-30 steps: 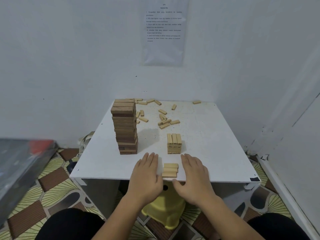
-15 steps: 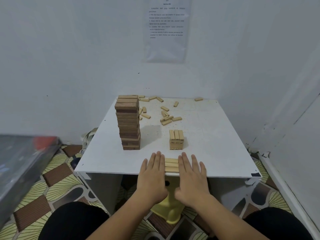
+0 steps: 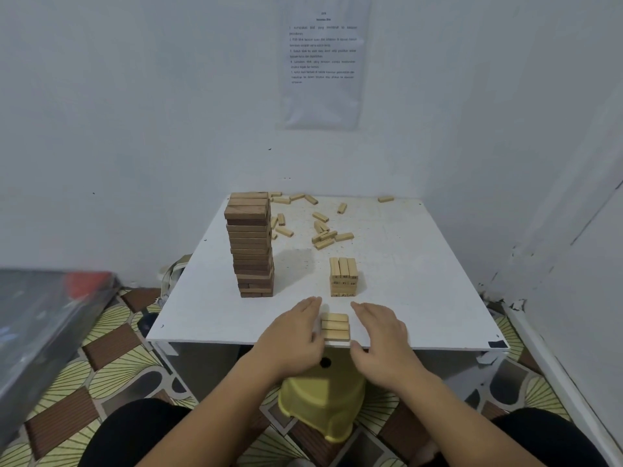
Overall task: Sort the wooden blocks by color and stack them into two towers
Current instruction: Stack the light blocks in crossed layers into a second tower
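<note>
On the left of the bench (image 3: 421,281) the dark tower (image 3: 251,244) stands tall and, by the look of it, finished: no dark blocks lie loose anywhere in view. In front of it the left hand (image 3: 293,335) lies flat with fingers nearly straight, its grip slack and around nothing, its inner edge seemingly against the left ends of three light blocks (image 3: 334,326) lined up side by side at the near edge. Behind these stands the light tower (image 3: 343,277) — only a few layers high. The right hand (image 3: 381,335) is just beside the row's other end, fingers extended, grip likewise holding nothing. More loose light blocks (image 3: 323,230) are scattered toward the far edge, so I judge the light stack is well short of done (roughly half the task).

The bench is white and speckled, set in a corner of pale walls. A patterned floor (image 3: 111,348) shows at left, a yellow stool (image 3: 323,406) sits underneath, and a printed sheet (image 3: 323,62) hangs above.
</note>
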The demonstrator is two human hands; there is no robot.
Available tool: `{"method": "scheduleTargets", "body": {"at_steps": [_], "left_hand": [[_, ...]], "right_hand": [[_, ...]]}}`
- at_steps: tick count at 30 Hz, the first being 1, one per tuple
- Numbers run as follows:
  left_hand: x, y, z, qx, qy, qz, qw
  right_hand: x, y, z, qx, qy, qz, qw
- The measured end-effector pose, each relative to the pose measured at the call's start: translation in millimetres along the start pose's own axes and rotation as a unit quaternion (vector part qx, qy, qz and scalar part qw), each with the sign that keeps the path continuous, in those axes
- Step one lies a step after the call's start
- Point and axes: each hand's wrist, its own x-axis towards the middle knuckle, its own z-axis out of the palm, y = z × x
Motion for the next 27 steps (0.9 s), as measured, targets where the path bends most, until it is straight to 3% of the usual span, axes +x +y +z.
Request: {"method": "scheduleTargets", "body": {"at_steps": [4,7,9,15,27], "left_hand": [[15.0,1.5,-10.3,0.008,-0.017,0.025,1.0],[17.8,-1.6,-10.9,-0.026,-0.033,0.004,0.999],[15.5,-5.1,-6.5,0.008,-0.034,-0.009,0.999],[-0.2,-4.4,28.4,0.12,-0.04,-0.027,0.992],[-2.3,-2.2,43.0,0.084,-0.009,-0.027,0.996]], "right_hand": [[13.6,-1.1,-4.7,-0.035,-0.032,-0.012,0.999],[11.9,-4.6,-5.2,-0.022,-0.009,-0.006,1.0],[5.6,-8.5,-1.6,-0.06,0.0,0.005,0.998],[-7.3,-16.1,23.0,-0.142,-0.067,0.058,0.986],[-5.6,-15.1,28.7,-0.122,-0.053,0.058,0.989]]}}
